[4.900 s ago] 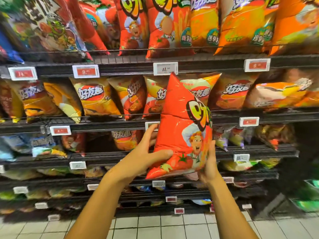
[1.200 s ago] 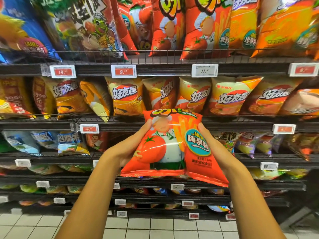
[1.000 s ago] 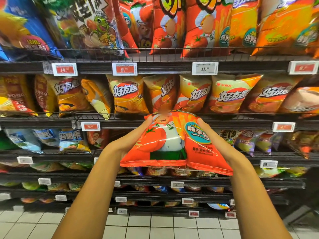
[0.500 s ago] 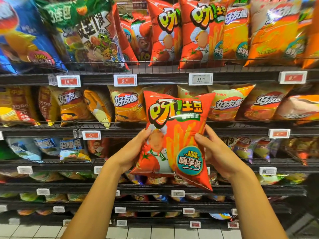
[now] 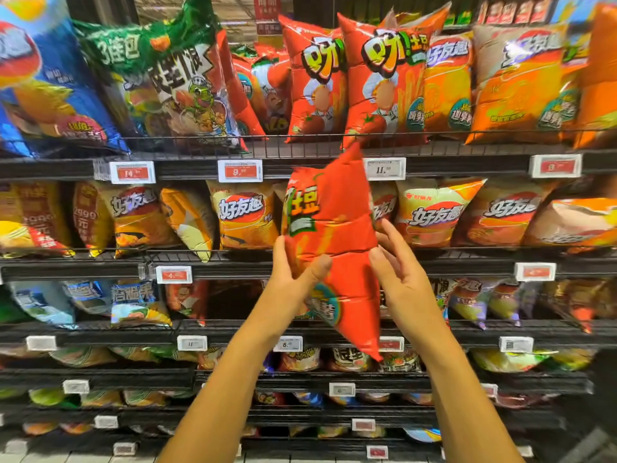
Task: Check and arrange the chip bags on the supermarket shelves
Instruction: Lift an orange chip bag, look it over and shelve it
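Supermarket shelves (image 5: 300, 152) of black wire fill the view, blurred at the edges. In front of them a red chip bag (image 5: 334, 248) is held upright and turned side-on, so only part of its yellow-green lettering and a teal badge show. Its lower left part is hidden behind the left hand (image 5: 293, 279), which grips it with the thumb across the front. The right hand (image 5: 400, 279) touches its right edge, fingers loosely spread. Matching red bags (image 5: 380, 78) stand on the top shelf above a white price tag (image 5: 384, 168).
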Available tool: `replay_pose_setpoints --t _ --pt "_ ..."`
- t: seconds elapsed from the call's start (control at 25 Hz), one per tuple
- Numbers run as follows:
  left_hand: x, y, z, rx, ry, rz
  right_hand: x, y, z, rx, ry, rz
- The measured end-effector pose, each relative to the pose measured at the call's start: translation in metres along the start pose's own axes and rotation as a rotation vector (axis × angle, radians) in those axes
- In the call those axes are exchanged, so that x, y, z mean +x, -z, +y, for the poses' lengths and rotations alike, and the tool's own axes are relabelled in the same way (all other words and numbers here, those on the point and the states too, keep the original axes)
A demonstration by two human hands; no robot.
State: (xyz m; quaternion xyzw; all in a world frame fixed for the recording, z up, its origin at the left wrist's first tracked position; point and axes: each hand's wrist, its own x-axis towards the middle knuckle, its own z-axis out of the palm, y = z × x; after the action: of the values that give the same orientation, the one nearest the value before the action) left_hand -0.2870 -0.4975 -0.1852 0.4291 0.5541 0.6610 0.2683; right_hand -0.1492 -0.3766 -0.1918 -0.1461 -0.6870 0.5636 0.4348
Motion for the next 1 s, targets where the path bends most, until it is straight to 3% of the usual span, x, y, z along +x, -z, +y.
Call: replay_pose_setpoints --t 0.16,0.36,0.48,0.68,0.76,0.88,1.0 --pt "0.016 0.014 -0.012 -0.200 0.012 0.134 -0.001 -0.002 -0.008 0.037 0.090 -0.089" --pt "0.011 0.037 -0.028 -0.304 0.028 0.129 0.007 -0.001 0.001 0.116 0.108 -0.078" --pt "0.004 0.045 -0.031 -0.422 0.090 0.025 0.020 0.003 0.010 0.076 -0.002 -0.057" --pt "0.008 0.041 -0.022 -0.629 0.117 -0.179 0.031 0.006 0.018 0.276 -0.309 -0.266" --pt "0.012 0.041 -0.016 -0.618 0.082 -0.211 0.029 0.003 0.018 0.319 -0.325 -0.272" --pt "0.018 0.048 -0.012 -0.480 0.153 -0.021 0.033 0.005 0.018 0.210 -0.235 -0.140" --pt "0.024 0.046 -0.008 -0.293 0.105 0.048 0.035 0.003 0.013 0.070 -0.151 -0.104"
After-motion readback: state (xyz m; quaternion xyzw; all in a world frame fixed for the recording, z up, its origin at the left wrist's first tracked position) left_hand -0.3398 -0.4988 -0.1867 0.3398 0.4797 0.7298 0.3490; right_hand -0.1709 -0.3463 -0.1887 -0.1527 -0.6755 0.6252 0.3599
